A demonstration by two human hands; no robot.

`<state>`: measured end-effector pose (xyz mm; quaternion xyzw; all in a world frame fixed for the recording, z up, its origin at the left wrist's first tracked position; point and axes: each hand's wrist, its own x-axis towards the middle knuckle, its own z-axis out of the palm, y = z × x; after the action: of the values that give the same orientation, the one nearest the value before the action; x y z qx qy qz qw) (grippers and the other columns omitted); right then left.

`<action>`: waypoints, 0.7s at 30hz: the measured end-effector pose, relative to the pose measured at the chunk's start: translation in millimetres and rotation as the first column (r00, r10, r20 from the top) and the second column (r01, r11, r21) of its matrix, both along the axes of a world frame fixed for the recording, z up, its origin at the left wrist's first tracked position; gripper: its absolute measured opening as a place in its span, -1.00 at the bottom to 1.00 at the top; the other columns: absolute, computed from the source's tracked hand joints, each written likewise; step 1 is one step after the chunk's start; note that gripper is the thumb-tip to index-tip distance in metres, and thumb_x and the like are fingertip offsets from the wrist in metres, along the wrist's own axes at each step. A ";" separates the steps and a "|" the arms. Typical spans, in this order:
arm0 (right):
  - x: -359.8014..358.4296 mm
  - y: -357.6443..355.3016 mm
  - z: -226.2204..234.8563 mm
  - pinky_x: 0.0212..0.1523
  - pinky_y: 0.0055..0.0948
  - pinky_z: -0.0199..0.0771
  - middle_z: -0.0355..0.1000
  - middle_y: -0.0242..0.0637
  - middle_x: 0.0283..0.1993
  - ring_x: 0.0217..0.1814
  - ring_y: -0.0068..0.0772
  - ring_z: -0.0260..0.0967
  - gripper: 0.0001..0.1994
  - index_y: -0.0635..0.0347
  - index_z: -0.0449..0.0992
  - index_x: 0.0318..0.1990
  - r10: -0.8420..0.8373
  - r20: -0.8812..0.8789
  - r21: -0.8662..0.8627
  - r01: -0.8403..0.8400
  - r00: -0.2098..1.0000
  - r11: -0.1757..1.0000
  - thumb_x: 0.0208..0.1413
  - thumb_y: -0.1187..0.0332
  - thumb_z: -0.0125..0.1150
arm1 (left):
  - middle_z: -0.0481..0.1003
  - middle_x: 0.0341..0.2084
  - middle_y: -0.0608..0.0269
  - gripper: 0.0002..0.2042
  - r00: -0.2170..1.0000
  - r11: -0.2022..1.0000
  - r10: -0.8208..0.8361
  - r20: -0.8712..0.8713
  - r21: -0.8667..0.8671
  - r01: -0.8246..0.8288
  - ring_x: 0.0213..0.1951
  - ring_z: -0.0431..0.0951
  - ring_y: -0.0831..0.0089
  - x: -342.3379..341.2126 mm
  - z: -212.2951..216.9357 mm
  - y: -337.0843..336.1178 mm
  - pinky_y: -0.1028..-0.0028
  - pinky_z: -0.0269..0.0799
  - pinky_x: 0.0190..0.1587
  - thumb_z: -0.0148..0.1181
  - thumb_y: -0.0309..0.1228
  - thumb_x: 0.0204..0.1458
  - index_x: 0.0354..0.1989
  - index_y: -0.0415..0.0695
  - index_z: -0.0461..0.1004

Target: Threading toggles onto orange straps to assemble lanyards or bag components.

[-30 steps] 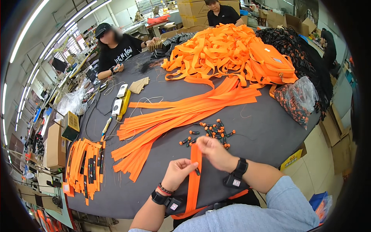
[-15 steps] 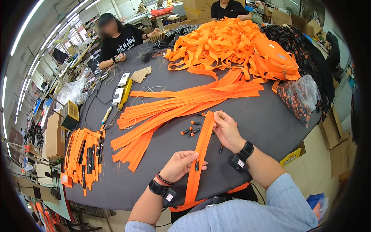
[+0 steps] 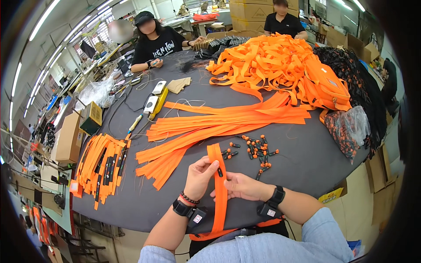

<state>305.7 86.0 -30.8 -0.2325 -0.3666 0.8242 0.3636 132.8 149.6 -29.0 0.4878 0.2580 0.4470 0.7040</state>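
Note:
An orange zipper strip (image 3: pixel 221 204) runs upright between my hands, its lower end reaching down to the table's near edge. Near its upper end sits a small black zipper pull (image 3: pixel 220 172). My left hand (image 3: pixel 200 176) is closed on the strip's upper part, thumb beside the pull. Lower down, my right hand (image 3: pixel 246 186) grips the strip from the right, with fingertips showing past its left edge. Beyond the hands lie several loose black pulls with orange ends (image 3: pixel 259 150). More orange zipper strips (image 3: pixel 188 144) are fanned out at the left.
Cut orange and black strips (image 3: pixel 101 164) lie at the table's left. A yellow-and-white power strip (image 3: pixel 153 101) with cables is behind them. Farther back rise an orange strap pile (image 3: pixel 267 61), an orange bag (image 3: pixel 326 85) and a plastic bag of pulls (image 3: pixel 346 133). Two people sit across the table.
My right hand has left the strip's top end and come down to its middle. My left hand has shifted up the strip with the pull. More loose pulls show now.

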 end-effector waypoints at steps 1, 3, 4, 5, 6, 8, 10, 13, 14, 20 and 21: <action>1.2 -1.5 1.6 0.06 -0.30 0.43 0.38 -0.16 0.06 0.04 -0.35 0.42 -0.44 0.18 0.05 0.27 -0.035 0.020 0.028 0.034 0.999 0.999 0.25 0.10 0.04 | 0.50 -0.24 0.28 -0.89 0.998 0.994 0.023 -0.055 0.112 -0.017 -0.26 0.54 0.52 2.0 0.9 1.0 0.53 0.52 -0.25 0.09 -0.53 0.15 -0.19 -0.25 0.49; 1.1 -4.9 4.2 0.04 -0.36 0.44 0.39 -0.19 0.03 -0.02 -0.38 0.44 -0.52 0.25 0.16 0.21 -0.203 0.054 0.150 0.193 0.978 0.970 0.27 0.16 0.02 | 0.47 -0.28 0.33 -0.90 0.996 0.992 0.013 -0.087 0.124 -0.002 -0.33 0.50 0.57 7.4 6.4 -4.2 0.58 0.48 -0.31 0.10 -0.55 0.14 -0.22 -0.25 0.51; -0.6 -3.6 5.1 0.02 -0.39 0.45 0.41 -0.21 -0.01 -0.04 -0.41 0.44 -0.57 0.27 0.22 0.16 -0.249 0.089 0.209 0.226 0.964 0.951 0.28 0.17 0.02 | 0.46 -0.31 0.35 -0.91 0.994 0.992 0.005 -0.110 0.127 0.009 -0.36 0.48 0.60 9.4 8.6 -7.1 0.60 0.46 -0.33 0.11 -0.56 0.13 -0.23 -0.25 0.51; -0.9 0.3 6.7 0.00 -0.42 0.46 0.43 -0.23 -0.05 -0.06 -0.44 0.44 -0.62 0.29 0.28 0.10 -0.298 0.121 0.268 0.258 0.947 0.928 0.28 0.19 0.01 | 0.46 -0.31 0.34 -0.91 0.990 0.994 -0.019 -0.143 0.102 0.034 -0.37 0.48 0.60 9.9 7.1 -8.2 0.61 0.45 -0.36 0.11 -0.55 0.14 -0.24 -0.25 0.51; -0.1 2.0 5.4 -0.02 -0.45 0.46 0.44 -0.25 -0.09 -0.08 -0.46 0.44 -0.65 0.31 0.35 0.05 -0.349 0.151 0.326 0.287 0.925 0.901 0.29 0.21 0.01 | 0.46 -0.31 0.33 -0.92 0.983 0.995 -0.045 -0.175 0.076 0.060 -0.38 0.48 0.60 8.7 4.3 -9.1 0.62 0.45 -0.38 0.10 -0.54 0.14 -0.25 -0.25 0.50; 5.0 0.5 -2.8 -0.13 -0.50 0.48 0.47 -0.32 -0.25 -0.22 -0.52 0.45 -0.71 0.32 0.46 -0.14 -0.334 0.165 0.309 0.273 0.928 0.911 0.29 0.22 0.00 | 0.47 -0.32 0.31 -0.92 0.981 0.996 -0.089 -0.170 0.015 0.093 -0.42 0.47 0.61 10.1 0.7 -11.6 0.61 0.44 -0.39 0.11 -0.53 0.14 -0.26 -0.26 0.50; 4.1 -0.9 -2.2 -0.18 -0.51 0.49 0.48 -0.32 -0.31 -0.27 -0.53 0.46 -0.70 0.32 0.47 -0.16 -0.313 0.146 0.260 0.269 0.938 0.927 0.29 0.21 0.00 | 0.48 -0.33 0.30 -0.91 0.990 0.995 -0.087 -0.107 -0.048 0.082 -0.46 0.48 0.62 9.1 -0.8 -12.2 0.58 0.45 -0.36 0.13 -0.51 0.14 -0.27 -0.27 0.50; 1.4 -3.2 -4.5 -0.21 -0.49 0.52 0.49 -0.27 -0.34 -0.31 -0.48 0.49 -0.69 0.32 0.47 -0.18 -0.135 0.124 0.092 0.124 0.983 0.988 0.28 0.19 0.02 | 0.51 -0.38 0.33 -0.91 0.997 0.989 0.046 0.057 -0.142 -0.037 -0.41 0.50 0.61 4.2 -6.0 -5.4 0.56 0.47 -0.33 0.07 -0.43 0.19 -0.30 -0.17 0.44; -0.3 -4.9 -5.8 -0.21 -0.49 0.52 0.50 -0.26 -0.33 -0.31 -0.47 0.50 -0.68 0.32 0.48 -0.17 -0.060 0.103 0.029 0.057 0.993 0.998 0.27 0.18 0.02 | 0.51 -0.38 0.32 -0.90 0.986 0.982 0.121 0.118 -0.162 -0.101 -0.39 0.51 0.60 2.4 -2.1 -1.3 0.55 0.47 -0.31 0.06 -0.41 0.21 -0.30 -0.16 0.42; 16.6 -8.4 -1.6 -0.32 -0.57 0.51 0.47 -0.30 -0.41 -0.41 -0.53 0.47 -0.69 0.32 0.45 -0.14 0.091 -0.111 -0.088 -0.101 0.990 0.991 0.27 0.19 0.04 | 0.48 -0.37 0.38 -0.90 0.892 0.904 0.425 0.155 -0.016 -0.428 -0.37 0.50 0.62 -19.9 6.2 26.6 0.53 0.48 -0.33 0.02 -0.36 0.23 -0.29 -0.09 0.39; 23.3 -8.7 0.4 -0.34 -0.58 0.50 0.47 -0.31 -0.42 -0.43 -0.55 0.46 -0.69 0.32 0.45 -0.13 0.116 -0.134 -0.076 -0.127 0.984 0.989 0.27 0.19 0.04 | 0.48 -0.35 0.37 -0.91 0.867 0.879 0.466 0.176 0.018 -0.477 -0.36 0.49 0.61 -29.9 6.1 31.5 0.53 0.47 -0.34 0.02 -0.36 0.23 -0.27 -0.09 0.39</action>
<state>328.9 77.3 -30.4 -0.1713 -0.3207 0.8729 0.3254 102.9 181.1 -22.9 0.3923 0.2957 0.6521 0.5774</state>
